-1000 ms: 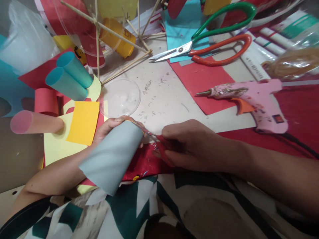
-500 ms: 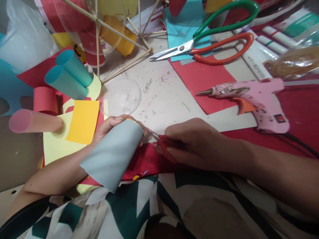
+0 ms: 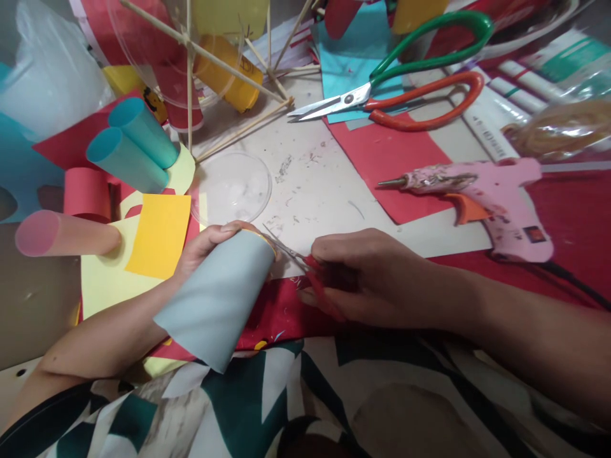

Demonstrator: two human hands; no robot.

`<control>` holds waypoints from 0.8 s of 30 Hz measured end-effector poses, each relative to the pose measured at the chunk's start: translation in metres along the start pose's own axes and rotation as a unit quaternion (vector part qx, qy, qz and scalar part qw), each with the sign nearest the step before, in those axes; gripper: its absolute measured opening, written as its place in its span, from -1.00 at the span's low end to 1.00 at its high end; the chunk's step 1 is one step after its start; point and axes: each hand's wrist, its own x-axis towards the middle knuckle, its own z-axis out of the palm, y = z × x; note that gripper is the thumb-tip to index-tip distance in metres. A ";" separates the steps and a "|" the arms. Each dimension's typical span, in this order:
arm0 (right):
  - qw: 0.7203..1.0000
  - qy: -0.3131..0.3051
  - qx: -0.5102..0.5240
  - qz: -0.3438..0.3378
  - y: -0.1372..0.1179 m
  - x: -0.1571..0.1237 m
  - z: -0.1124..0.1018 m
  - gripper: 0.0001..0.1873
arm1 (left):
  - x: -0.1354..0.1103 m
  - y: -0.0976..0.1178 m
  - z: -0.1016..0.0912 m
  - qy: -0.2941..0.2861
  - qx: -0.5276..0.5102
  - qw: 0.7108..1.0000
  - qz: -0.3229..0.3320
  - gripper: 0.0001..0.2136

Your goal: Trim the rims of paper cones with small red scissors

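Observation:
My left hand [image 3: 200, 248] is closed around the far end of a pale blue-grey paper tube [image 3: 219, 296], which tilts down toward my lap. A thin yellow edge shows along the tube's upper rim. My right hand [image 3: 367, 273] grips the red handles of small scissors [image 3: 322, 289]. Their blades are parted and reach to the tube's rim, where part of them is hidden behind it. Most of my left fingers are out of sight behind the tube. Just beyond it lies a clear round plastic lid [image 3: 233, 187].
Large scissors [image 3: 348, 98] with green and red handles lie at the back, beside a stick frame [image 3: 238, 130]. A pink glue gun [image 3: 515, 203] rests at right with its cord. Teal paper tubes [image 3: 126, 162], a pink tube [image 3: 67, 233] and a yellow paper piece [image 3: 160, 235] are at left.
The small scissors' blades have opened wider, and the right fingers have spread a little with the handles. The tube and my left hand stay almost where they were.

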 end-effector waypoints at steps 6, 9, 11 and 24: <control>0.999 -0.008 -0.049 0.007 -0.003 0.000 0.001 -0.72 | -0.001 0.000 -0.001 -0.038 0.028 0.999 0.007 -0.72; 0.998 -0.012 -0.057 0.013 -0.002 0.000 0.002 -0.71 | -0.002 -0.001 0.000 -0.027 0.032 0.999 0.008 -0.73; 0.998 -0.008 -0.060 0.013 -0.001 -0.001 0.003 -0.70 | -0.002 -0.002 0.001 -0.029 0.029 0.999 0.005 -0.74; 0.999 0.015 -0.035 0.011 -0.003 -0.004 0.003 -0.64 | -0.002 -0.004 0.005 -0.007 -0.017 1.000 -0.009 -0.79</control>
